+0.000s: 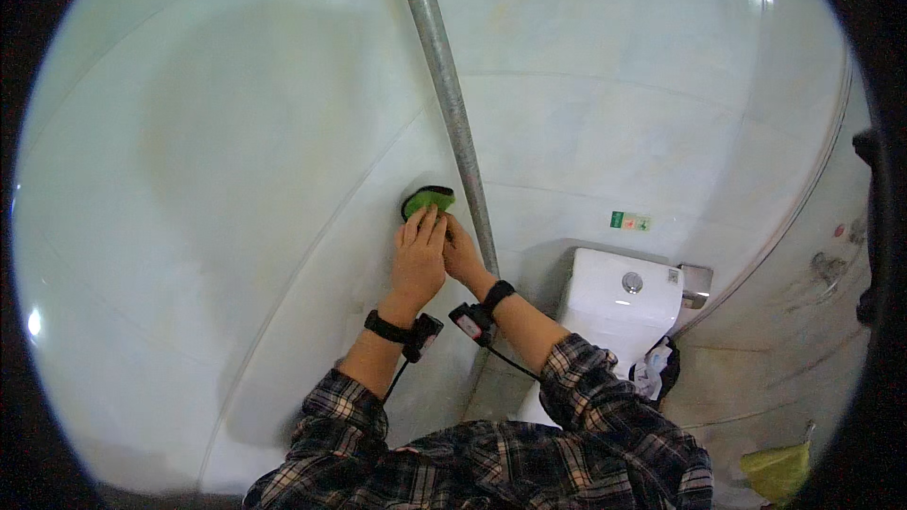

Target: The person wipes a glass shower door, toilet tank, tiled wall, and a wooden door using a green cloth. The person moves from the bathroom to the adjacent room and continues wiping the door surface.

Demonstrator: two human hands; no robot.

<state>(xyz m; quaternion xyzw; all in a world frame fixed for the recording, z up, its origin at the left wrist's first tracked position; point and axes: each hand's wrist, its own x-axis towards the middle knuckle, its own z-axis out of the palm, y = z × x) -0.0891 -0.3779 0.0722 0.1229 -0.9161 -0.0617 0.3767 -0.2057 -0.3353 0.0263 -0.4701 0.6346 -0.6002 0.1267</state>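
A green cloth or pad with a black edge [429, 198] is held close to the pale tiled wall [340, 276], just left of a grey metal pipe [452, 95]. The extended fingers of my left hand [419, 255] lie over its lower part. My right hand [463, 249] pinches its lower right side, and some of those fingertips are hidden behind the left hand. Both hands meet at the cloth. Whether the cloth touches the tiles cannot be made out.
A white toilet [602, 304] with a round flush button stands to the right of the pipe. Beside it is a bin with a black bag [665, 368]. A green-and-white sticker [630, 220] is on the wall above. A yellow-green cloth [778, 471] hangs at lower right.
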